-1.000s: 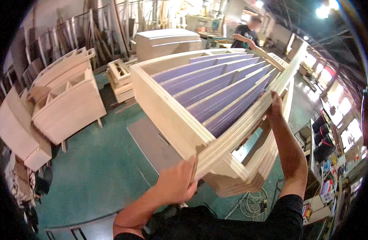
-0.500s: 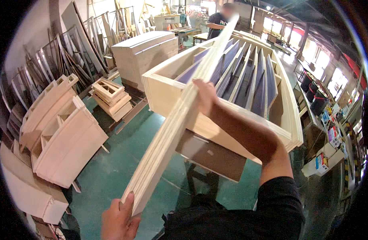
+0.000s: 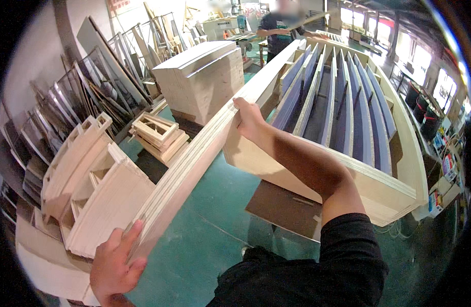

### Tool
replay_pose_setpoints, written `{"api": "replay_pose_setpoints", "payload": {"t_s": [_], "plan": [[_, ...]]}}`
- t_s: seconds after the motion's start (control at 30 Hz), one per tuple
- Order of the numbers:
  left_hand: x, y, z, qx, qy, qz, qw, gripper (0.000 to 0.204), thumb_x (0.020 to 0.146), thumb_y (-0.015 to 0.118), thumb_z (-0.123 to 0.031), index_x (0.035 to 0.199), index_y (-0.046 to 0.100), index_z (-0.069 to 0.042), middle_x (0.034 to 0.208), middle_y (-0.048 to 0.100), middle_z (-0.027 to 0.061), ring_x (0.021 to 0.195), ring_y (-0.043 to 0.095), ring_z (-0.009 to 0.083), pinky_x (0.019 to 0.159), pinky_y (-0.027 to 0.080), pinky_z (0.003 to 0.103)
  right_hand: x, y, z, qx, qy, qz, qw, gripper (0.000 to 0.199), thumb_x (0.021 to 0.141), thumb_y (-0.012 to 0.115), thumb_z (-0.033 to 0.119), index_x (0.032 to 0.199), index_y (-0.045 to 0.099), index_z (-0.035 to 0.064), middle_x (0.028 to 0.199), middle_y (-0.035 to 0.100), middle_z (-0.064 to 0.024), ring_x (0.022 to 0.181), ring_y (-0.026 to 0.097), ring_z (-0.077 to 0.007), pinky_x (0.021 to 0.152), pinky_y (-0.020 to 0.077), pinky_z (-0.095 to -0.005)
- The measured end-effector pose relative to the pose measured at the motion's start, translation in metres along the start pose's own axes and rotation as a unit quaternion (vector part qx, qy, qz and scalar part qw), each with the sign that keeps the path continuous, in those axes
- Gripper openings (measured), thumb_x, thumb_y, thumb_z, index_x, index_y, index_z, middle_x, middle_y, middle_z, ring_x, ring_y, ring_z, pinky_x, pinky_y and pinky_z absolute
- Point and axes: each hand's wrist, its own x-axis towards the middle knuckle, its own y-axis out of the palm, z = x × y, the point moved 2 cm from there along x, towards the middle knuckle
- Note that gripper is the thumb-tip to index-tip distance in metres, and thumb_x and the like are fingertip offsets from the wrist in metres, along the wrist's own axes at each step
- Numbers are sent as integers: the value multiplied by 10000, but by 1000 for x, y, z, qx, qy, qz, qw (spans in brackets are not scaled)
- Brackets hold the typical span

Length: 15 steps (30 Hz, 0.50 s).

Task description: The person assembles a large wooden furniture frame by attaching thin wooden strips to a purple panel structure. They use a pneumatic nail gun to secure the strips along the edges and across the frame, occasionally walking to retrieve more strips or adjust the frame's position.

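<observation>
A long, pale plywood beam (image 3: pixel 194 146) with layered edges slants from the lower left toward the upper middle. My left hand (image 3: pixel 115 263) grips its near end, thumb on the right side and fingers on the left. Farther along, my right hand (image 3: pixel 249 118) is closed over the beam's upper edge from the right. Past my right forearm stands a large, boat-shaped wooden frame (image 3: pixel 358 197), holding several upright slats (image 3: pixel 330 117) with blue-purple faces. The beam's far end overlaps the frame's far left corner; whether they touch cannot be told.
Curved wooden cabinet pieces (image 3: pixel 110 204) stand at left, near a stack of small frames (image 3: pixel 158 134) and a pile of boards (image 3: pixel 199 77). A brown board (image 3: pixel 284 207) lies low beneath the large frame. A co-worker (image 3: pixel 279 28) stands beyond, near a thin strip.
The beam has swung left and lower, and both my hands have moved left with it. My view has shifted, showing more of the frame's slats. The co-worker's arms have spread apart.
</observation>
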Motion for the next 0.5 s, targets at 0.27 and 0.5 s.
{"api": "replay_pose_setpoints", "payload": {"t_s": [0.27,0.5], "plan": [[121,1,30,37,-19,23,999,789,795,715,-275,1528,455,-142,942,532,205,756,593,444,662,492,523,119,-15,14,-37,44,4,998,588,928,663,266,1320,351,-43,1226,521,-180,1129,579,-328,916,532,-508],[247,36,43,54,22,48,997,734,860,693,-215,1538,418,-149,1021,550,228,829,622,448,727,522,526,216,-54,49,-369,-61,-91,923,494,953,617,432,1018,702,-51,974,700,-198,983,676,-353,867,532,-505]]}}
